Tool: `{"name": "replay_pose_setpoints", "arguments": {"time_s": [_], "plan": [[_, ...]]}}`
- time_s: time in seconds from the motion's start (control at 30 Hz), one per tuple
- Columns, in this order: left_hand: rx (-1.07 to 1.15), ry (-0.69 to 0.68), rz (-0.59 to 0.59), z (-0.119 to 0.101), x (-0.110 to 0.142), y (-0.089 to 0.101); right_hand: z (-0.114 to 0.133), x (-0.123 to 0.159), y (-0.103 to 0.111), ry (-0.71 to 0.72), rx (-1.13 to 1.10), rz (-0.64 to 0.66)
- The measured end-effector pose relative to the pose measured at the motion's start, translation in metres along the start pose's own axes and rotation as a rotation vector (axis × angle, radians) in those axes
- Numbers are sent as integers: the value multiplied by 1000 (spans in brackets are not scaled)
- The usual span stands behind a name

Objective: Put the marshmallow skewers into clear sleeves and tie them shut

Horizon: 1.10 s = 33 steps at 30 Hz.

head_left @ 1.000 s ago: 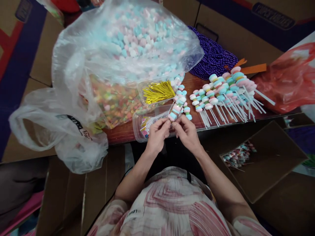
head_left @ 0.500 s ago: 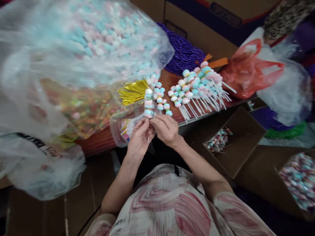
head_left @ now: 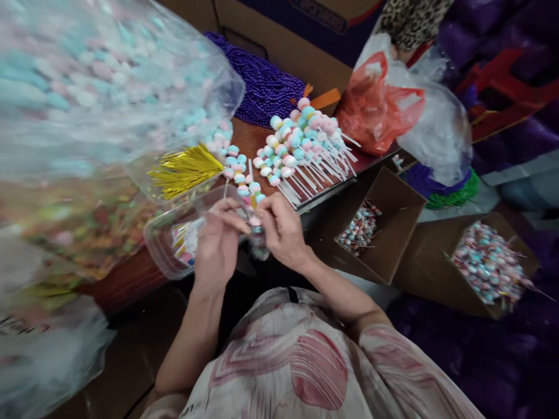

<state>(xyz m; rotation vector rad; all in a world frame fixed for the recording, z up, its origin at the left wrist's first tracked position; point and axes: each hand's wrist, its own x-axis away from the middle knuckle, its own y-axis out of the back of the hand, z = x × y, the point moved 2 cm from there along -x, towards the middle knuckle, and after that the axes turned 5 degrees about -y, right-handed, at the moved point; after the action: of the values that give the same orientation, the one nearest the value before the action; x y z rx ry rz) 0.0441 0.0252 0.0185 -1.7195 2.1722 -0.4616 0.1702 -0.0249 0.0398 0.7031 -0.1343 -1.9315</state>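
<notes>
A marshmallow stick (head_left: 258,244) in a clear wrapper hangs upside down, its pink, white and blue candies below. My right hand (head_left: 283,233) pinches it around the gathered neck of the wrapper. Close against its left side is my left hand (head_left: 218,241), fingers curled and smeared by motion; whether they grip the neck is unclear. A bit of gold shows above the fingertips. Just beyond lie a few unwrapped marshmallow sticks (head_left: 238,166) and a bundle of gold twist ties (head_left: 187,171). To their right is a pile of marshmallow sticks (head_left: 301,142) with white sticks pointing toward me.
A clear plastic tub (head_left: 159,256) stands at the table edge. Big bags of marshmallows (head_left: 109,75) and orange-green candies (head_left: 87,221) fill the left. Purple bead strings (head_left: 257,78) and a red plastic bag (head_left: 378,107) lie behind. Cardboard boxes (head_left: 393,233) with wrapped candies (head_left: 489,262) stand right.
The wrapped marshmallow stick has been turned from candies up to candies down. My right hand now pinches its neck, and my left hand has shifted to its side. The view has swung right.
</notes>
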Motion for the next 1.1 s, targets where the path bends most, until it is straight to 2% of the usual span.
{"name": "replay_pose_setpoints", "arguments": {"time_s": [0.1,0.17,0.2,0.27,0.3,0.4,0.47,0.5,0.57,0.6,0.67,0.73,0.8,0.83,0.87,0.93,0.97,1.03,1.1], "plan": [[-130,76,44,1,9,-14,9,6,16,53,-23,-108],[-127,134,136,6,11,-23,7,13,24,27,-54,-146],[-117,154,175,10,12,-26,4,18,27,-32,-89,-176],[-134,162,225,16,13,-33,-9,30,32,-273,-199,-167],[-136,143,193,19,15,-34,-15,37,34,-379,-265,-157],[-233,46,155,29,20,-39,-27,59,37,-625,-427,-16],[-337,-23,249,35,21,-39,-30,71,37,-743,-548,31],[-379,-46,312,37,20,-37,-31,75,38,-797,-618,7],[-448,-62,382,37,17,-27,-39,81,46,-880,-743,-140],[-488,-72,365,33,14,-18,-47,83,53,-896,-780,-250],[-594,-124,232,21,6,6,-74,88,77,-876,-792,-491],[-696,-138,71,6,-1,36,-113,92,105,-865,-764,-652],[-787,-91,-13,-6,-7,64,-156,95,131,-876,-606,-707],[-863,-95,-38,-11,-10,76,-174,95,140,-908,-489,-710],[-949,-103,-63,-13,-12,86,-189,93,145,-919,-467,-712],[-1080,-101,-69,-13,-19,102,-201,88,141,-925,-435,-755],[-1116,-94,-57,-11,-22,107,-199,85,133,-913,-434,-778],[-1140,-85,-36,-6,-29,113,-181,76,111,-853,-412,-792],[-1125,-87,-41,-2,-34,115,-151,67,86,-723,-381,-732]]}}
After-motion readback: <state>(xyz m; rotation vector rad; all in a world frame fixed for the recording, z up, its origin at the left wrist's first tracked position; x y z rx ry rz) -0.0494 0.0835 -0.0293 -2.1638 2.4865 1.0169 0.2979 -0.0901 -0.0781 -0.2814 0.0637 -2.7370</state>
